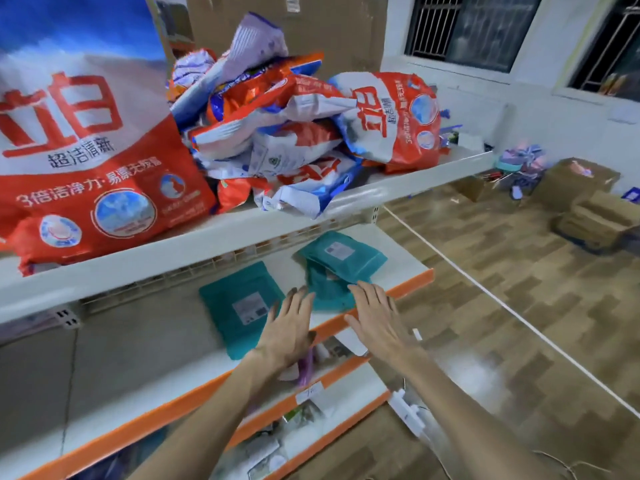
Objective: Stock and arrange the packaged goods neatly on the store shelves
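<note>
Left grip (pixel 291 327) and right grip (pixel 375 318) spread flat (holding nothing); teal packet (pixel 235 299) just left of them, teal stack (pixel 343 258) just beyond.

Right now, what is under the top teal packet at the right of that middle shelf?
A lower teal packet shows beneath the top teal packet, poking out toward the front. Its back part is covered, so I cannot tell whether more lie there.
</note>
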